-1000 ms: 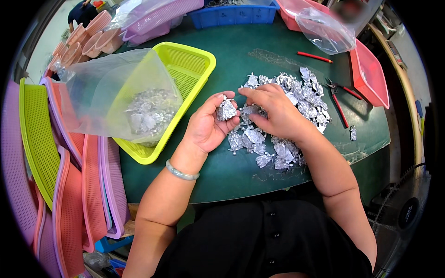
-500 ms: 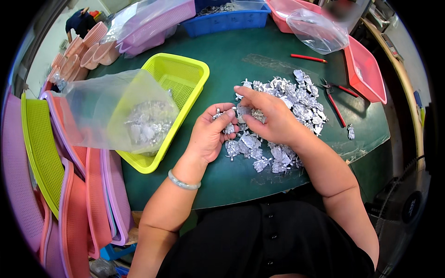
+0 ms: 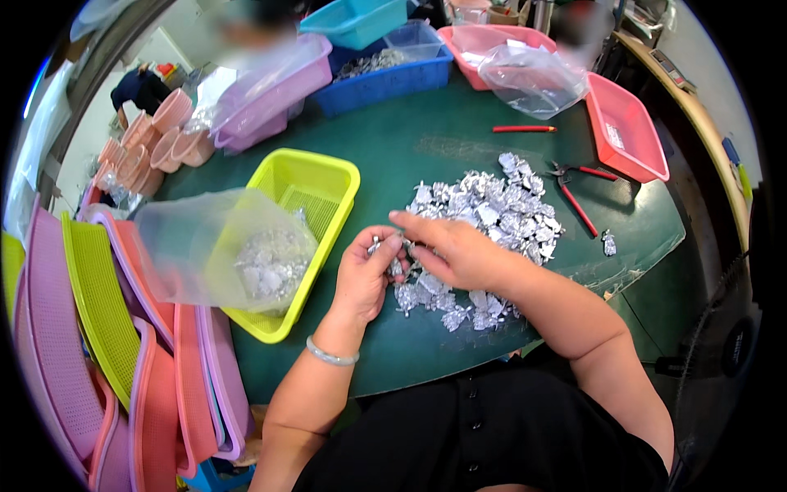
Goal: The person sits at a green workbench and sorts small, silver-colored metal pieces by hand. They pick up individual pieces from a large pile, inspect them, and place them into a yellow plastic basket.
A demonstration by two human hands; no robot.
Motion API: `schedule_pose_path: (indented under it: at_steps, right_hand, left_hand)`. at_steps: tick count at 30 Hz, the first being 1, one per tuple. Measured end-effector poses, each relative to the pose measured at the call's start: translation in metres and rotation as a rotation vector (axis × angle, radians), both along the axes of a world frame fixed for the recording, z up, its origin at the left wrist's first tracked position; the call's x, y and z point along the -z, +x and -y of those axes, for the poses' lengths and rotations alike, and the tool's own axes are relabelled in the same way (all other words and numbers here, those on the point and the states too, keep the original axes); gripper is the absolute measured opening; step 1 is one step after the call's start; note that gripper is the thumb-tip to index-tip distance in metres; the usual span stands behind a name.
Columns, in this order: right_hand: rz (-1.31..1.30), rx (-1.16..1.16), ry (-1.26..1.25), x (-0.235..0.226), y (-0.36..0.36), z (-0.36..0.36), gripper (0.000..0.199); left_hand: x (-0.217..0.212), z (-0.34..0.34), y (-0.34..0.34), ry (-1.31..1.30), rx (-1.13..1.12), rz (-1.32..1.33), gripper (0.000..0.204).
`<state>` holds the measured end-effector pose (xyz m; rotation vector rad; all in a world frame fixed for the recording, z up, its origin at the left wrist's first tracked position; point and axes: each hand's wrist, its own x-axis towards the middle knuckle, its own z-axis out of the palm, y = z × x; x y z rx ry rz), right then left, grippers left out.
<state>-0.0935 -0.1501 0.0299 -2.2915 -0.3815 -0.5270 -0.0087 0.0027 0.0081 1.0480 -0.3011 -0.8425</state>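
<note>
My left hand (image 3: pixel 366 275) is closed around small silver metal castings (image 3: pixel 394 267), which poke out between the thumb and fingers. Against its fingertips, my right hand (image 3: pixel 461 252) brings its thumb and fingers around a small silver bit; the fingers partly hide it. Under and beyond both hands spreads a loose pile of silver metal castings (image 3: pixel 488 209) on the green table (image 3: pixel 393 361). To the left stands a lime-green basket (image 3: pixel 348 184) with a clear plastic bag (image 3: pixel 193 246) lying in it and over its side. More silver pieces show through the bag.
Red-handled cutters (image 3: pixel 579 209), a red pen-like stick (image 3: pixel 525 129) and a single casting (image 3: pixel 609 243) lie right of the pile. Pink (image 3: pixel 602 98), blue (image 3: pixel 385 90) and purple bins (image 3: pixel 270 86) line the far edge. Stacked baskets (image 3: pixel 156 394) crowd the left. Other people are in the background.
The whole view has shifted, so the table sits lower in the picture. My right thumb and fingers have come in closer to my left fingertips. My left hand keeps its hold on the castings.
</note>
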Motion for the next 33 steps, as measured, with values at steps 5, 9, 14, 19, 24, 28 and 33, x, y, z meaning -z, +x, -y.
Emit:
schedule_pose_path:
  at_steps: [5,9,14,19,24,28,33]
  right_hand:
    - [-0.066,-0.006,0.043,-0.0013,0.0004,-0.0036,0.051]
    - [-0.102,0.0,0.169,-0.0018,-0.0011,-0.0019,0.05]
    - [-0.197,0.022,0.382,0.0014,0.0,-0.0013,0.051]
    - [-0.358,-0.158,0.857,0.0046,0.0006,-0.0013,0.046]
    - [-0.413,-0.197,0.936,0.0049,0.0035,0.001,0.053]
    - [-0.428,-0.194,0.951,0.0052,0.0052,0.0029,0.054]
    - [-0.439,-0.181,0.939,0.0042,0.0056,0.0037,0.054]
  left_hand:
    - [-0.0009,-0.0044,-0.0018,0.031,-0.038,-0.039,0.008]
    - [-0.004,-0.0004,-0.0024,0.06,-0.024,-0.009,0.005]
    - [-0.0023,-0.0013,-0.0013,0.05,-0.062,0.002,0.008]
    - [-0.0005,-0.0039,0.0016,0.006,-0.045,-0.077,0.01]
    - [0.0007,-0.005,0.0039,-0.02,-0.036,-0.133,0.01]
    - [-0.001,-0.0045,0.0035,-0.024,-0.01,-0.096,0.01]
    - [0.0002,-0.0039,0.005,-0.046,0.011,-0.11,0.01]
